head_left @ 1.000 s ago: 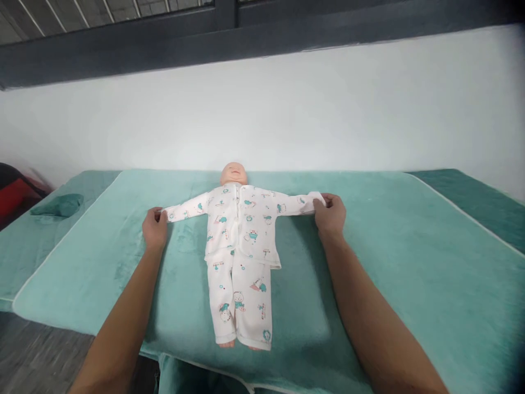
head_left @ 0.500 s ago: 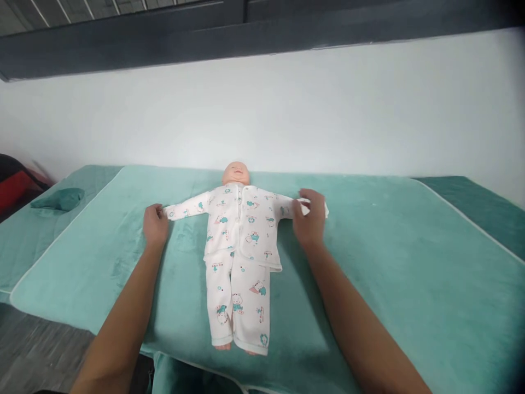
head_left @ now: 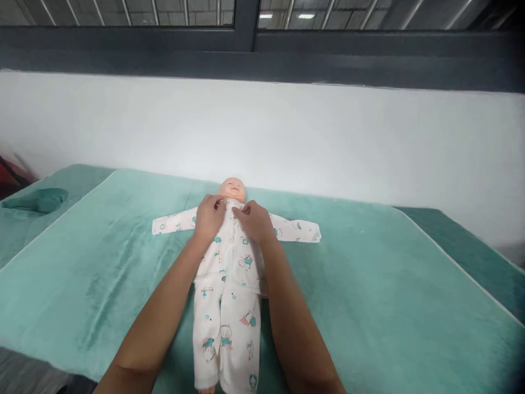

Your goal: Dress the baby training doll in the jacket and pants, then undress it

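Observation:
A baby doll (head_left: pixel 232 189) lies on its back with its head toward the wall. It wears a white patterned jacket (head_left: pixel 246 262), sleeves spread out to both sides, and matching trousers (head_left: pixel 240 334). At the left of the neckline, my left hand (head_left: pixel 210 216) pinches the jacket's collar edge. My right hand (head_left: pixel 255 220) is at the right of the same front opening, thumb and finger closed on the jacket near the top. The fingertips partly hide what they grip. Both hands cover the doll's shoulders.
A green velvety cover (head_left: pixel 361 295) with pale piping spreads under the doll. On the left lies a small green cushion-like piece (head_left: pixel 36 201). Behind runs a white wall (head_left: pixel 262 131) below a dark window frame (head_left: pixel 246 60). A red and black object (head_left: pixel 12 178) stands at far left.
Both hands have left the sleeve ends and come inward to the jacket's neckline. The right hand let go of its cuff first. The camera view has shifted, showing more window.

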`<state>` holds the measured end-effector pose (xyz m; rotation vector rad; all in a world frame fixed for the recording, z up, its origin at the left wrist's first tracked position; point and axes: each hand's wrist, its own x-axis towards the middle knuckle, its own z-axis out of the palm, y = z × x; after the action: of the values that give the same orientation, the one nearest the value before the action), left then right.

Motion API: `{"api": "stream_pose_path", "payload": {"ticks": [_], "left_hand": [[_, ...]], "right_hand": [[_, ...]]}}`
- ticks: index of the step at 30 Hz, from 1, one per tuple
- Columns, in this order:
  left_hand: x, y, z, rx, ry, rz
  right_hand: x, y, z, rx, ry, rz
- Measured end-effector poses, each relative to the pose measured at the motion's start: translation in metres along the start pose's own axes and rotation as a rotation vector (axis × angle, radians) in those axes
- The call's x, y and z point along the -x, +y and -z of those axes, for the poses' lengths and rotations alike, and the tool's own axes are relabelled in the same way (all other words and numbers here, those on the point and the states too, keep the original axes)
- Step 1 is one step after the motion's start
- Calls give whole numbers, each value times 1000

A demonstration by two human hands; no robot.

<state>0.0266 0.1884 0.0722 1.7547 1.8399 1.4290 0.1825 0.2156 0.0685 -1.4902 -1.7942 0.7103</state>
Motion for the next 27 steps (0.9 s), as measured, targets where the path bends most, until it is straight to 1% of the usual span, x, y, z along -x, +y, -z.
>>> {"api": "stream_pose_path", "payload": {"ticks": [2,4,6,9,12,14,16,20,22,27], "left_hand": [[-14,6,-9,-41,-109,24],[-21,7,-13,-67,-198,26],[-23,7,-16,-82,-230,9],[-20,6,-18,-75,-195,-2],[-17,6,-18,-57,-154,-35],[-16,7,-17,-32,-138,-45],[-17,7,-16,31,-127,3],[-18,6,-14,203,-132,132],[-19,5,-14,239,-147,150],[-18,2,-17,238,-141,131]], "right_hand": [[0,5,2,-53,-30,11],[-2,9,2,-87,-11,20],[-5,11,0,-152,38,17],[-10,15,-3,-337,88,-30],[-13,16,-4,-542,92,-99],[-14,12,-5,-621,101,-109],[-13,7,-7,-615,120,-81],[-12,1,-10,-523,125,-35],[-12,2,-10,-506,105,-34],[-14,8,-10,-530,67,-41]]}}
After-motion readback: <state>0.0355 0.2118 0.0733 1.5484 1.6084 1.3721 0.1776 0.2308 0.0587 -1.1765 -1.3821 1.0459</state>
